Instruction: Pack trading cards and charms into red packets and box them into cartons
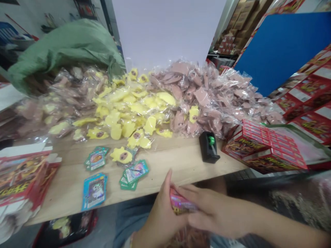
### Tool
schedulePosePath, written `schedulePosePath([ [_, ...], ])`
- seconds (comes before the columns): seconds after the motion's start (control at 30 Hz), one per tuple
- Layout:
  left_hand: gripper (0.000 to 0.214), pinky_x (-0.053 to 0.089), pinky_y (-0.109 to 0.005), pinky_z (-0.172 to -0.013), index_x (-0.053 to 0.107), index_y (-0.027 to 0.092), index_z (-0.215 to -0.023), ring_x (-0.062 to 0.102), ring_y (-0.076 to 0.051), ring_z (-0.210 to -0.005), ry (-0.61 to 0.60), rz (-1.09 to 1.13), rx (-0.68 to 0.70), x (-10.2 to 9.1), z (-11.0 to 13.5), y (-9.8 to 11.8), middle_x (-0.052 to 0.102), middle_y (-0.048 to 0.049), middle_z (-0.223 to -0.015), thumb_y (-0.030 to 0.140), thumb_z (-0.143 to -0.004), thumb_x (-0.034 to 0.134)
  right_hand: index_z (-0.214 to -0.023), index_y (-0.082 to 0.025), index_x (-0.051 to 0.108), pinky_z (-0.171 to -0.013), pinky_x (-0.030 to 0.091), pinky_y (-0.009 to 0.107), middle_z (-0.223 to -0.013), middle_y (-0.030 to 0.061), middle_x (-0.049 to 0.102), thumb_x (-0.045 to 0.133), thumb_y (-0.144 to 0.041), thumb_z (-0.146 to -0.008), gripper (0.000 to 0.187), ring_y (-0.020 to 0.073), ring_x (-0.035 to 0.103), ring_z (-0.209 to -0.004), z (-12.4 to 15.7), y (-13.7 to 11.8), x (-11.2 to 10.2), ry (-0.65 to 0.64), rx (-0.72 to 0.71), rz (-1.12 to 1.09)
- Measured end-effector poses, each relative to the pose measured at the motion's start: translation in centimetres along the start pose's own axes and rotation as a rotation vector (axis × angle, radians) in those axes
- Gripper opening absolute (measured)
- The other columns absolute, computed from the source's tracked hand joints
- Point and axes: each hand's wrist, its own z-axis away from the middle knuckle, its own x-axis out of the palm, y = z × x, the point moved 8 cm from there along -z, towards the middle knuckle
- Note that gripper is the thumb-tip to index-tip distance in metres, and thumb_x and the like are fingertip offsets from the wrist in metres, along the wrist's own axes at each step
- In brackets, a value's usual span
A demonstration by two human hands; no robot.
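At the table's front edge, both my hands close around a small red printed box (182, 203) with a shiny face. My left hand (161, 213) presses its left side, thumb pointing up. From the right, my right hand (212, 210) lies over the box's top and side, and its fingers hide much of it. More red printed surface shows below the hands; whether it belongs to the same box I cannot tell. Nearby on the table lie green-edged cards (134, 174), a stack of blue-edged cards (94, 191), another card pile (97, 158) and a yellow bagged figure (122, 155).
Heaps of yellow bagged figures (134, 110) and pink bagged figures (201, 93) cover the table's back. A green sack (74, 44) spills more at left. A black tape dispenser (209, 148) stands before red boxes (266, 146). Flattened red cartons (23, 175) lie left.
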Motion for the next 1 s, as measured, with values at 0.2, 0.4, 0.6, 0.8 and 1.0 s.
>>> schedulePosePath([
  [0.2,0.049,0.045,-0.033,-0.087,0.054,0.019,-0.119,0.058,-0.020,-0.094,-0.324,0.013,-0.018,0.3,-1.7,2.9,0.061,-0.0064,-0.109,0.022,-0.071,0.063,-0.092,-0.020,0.065,-0.082,0.044,0.035,-0.094,0.0079,0.062,0.050,-0.044,-0.079,0.031,0.0213,0.056,-0.090,2.6,4.3,-2.3,0.588,0.062,-0.334],
  [0.4,0.058,0.046,-0.033,-0.085,0.054,0.020,-0.118,0.059,-0.020,-0.092,-0.288,-0.122,-0.052,0.5,-2.6,2.3,0.061,-0.0065,-0.107,0.019,-0.062,0.070,-0.072,-0.018,0.066,-0.068,0.043,0.027,-0.074,0.0017,0.061,0.065,-0.038,-0.070,0.021,0.0149,0.055,-0.071,3.3,6.5,-3.3,0.559,0.138,-0.606],
  [0.6,0.042,0.048,-0.028,-0.080,0.061,0.019,-0.110,0.060,-0.018,-0.089,-0.372,-0.148,0.013,0.6,-2.0,3.7,0.064,-0.0048,-0.099,0.020,-0.068,0.065,-0.098,-0.027,0.067,-0.092,0.039,0.039,-0.113,0.0080,0.059,0.046,-0.040,-0.084,0.028,0.0229,0.052,-0.107,5.7,4.2,-1.7,0.410,-0.034,-0.267],
  [0.8,0.035,0.045,-0.027,-0.083,0.058,0.025,-0.114,0.057,-0.017,-0.095,-0.223,-0.460,0.546,-0.8,-6.8,10.7,0.061,-0.0037,-0.107,0.018,-0.081,0.050,-0.120,-0.027,0.048,-0.097,0.036,0.043,-0.138,0.0067,0.035,0.052,-0.042,-0.080,0.043,0.0249,0.043,-0.118,9.3,13.2,-11.0,1.166,0.452,-0.349],
  [1.0,0.037,0.046,-0.029,-0.074,0.053,0.020,-0.117,0.062,-0.019,-0.083,-0.268,-0.705,0.447,2.3,-11.6,8.9,0.066,-0.0047,-0.095,0.022,-0.079,0.051,-0.102,-0.014,0.054,-0.067,0.051,0.034,-0.097,0.0058,0.059,0.054,-0.030,-0.083,0.025,0.0155,0.059,-0.077,3.4,19.0,-15.2,0.943,0.715,-0.706],
])
